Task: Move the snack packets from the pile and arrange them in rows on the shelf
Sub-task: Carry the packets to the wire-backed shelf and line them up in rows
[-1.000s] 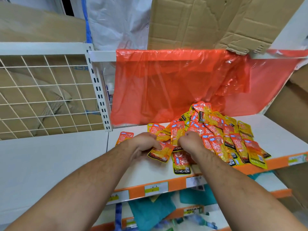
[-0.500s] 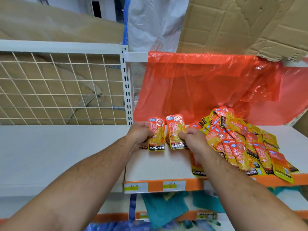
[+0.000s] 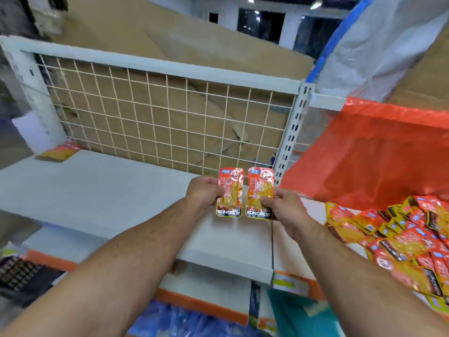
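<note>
While each hand holds one packet upright, the two stand side by side with a thin gap between them, fronts toward me and KONCHEW along the bottom edges. The left packet [image 3: 229,193] is pinched at its left edge by my left hand [image 3: 202,190], fingers [image 3: 218,190] clamped on it. The right packet [image 3: 260,193] is gripped low on its right side by my right hand [image 3: 284,207], thumb across the front, the other fingers hidden behind. Both are over the back of the shelf [image 3: 97,190] near its right end. Whether their bottoms touch the board, I cannot tell.

To the right, well apart from my hands, lies the pile [image 3: 401,237], a loose heap of orange and yellow packets overlapping at all angles on the next board. Behind it hangs a red plastic sheet [image 3: 388,154]. A white slotted post [image 3: 291,132] stands between that sheet and the wire grid [image 3: 158,117] that backs the shelf, with cardboard [image 3: 194,40] behind the grid. Far off at the shelf's back left corner rests another packet [image 3: 58,153] — too blurred to read. An orange strip [image 3: 48,262] runs along the shelf's front edge.
</note>
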A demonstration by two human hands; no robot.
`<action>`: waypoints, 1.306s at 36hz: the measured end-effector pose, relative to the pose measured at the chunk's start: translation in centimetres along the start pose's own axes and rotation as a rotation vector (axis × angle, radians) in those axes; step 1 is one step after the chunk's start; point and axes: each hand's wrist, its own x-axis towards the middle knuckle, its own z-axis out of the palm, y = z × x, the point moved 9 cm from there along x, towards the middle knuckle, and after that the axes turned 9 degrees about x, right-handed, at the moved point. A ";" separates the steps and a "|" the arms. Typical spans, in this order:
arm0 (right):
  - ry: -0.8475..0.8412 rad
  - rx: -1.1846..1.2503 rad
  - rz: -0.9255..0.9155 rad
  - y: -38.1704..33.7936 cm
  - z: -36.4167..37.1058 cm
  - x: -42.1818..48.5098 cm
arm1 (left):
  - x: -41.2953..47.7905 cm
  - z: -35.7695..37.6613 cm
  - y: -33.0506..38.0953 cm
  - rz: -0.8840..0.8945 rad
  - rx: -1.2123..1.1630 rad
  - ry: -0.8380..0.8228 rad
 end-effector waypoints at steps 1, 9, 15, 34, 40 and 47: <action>-0.010 0.007 0.004 -0.3 1.9 0.0 | 0.3 -1.9 -0.5 -0.004 0.002 0.018; -0.128 0.035 -0.009 -3.0 17.2 -0.4 | 1.7 -16.6 -3.7 -0.007 -0.001 0.130; -0.215 0.038 -0.018 -4.7 27.1 -0.6 | 2.2 -26.2 -6.6 -0.037 -0.069 0.211; -0.430 -0.006 -0.007 -6.4 50.1 7.2 | 9.0 -45.6 -12.4 -0.080 -0.127 0.447; -0.461 0.016 0.004 -7.5 55.6 11.1 | 13.2 -50.3 -12.4 -0.116 -0.090 0.499; -0.464 0.019 0.007 -8.4 59.1 13.9 | 17.0 -52.9 -12.0 -0.131 -0.059 0.497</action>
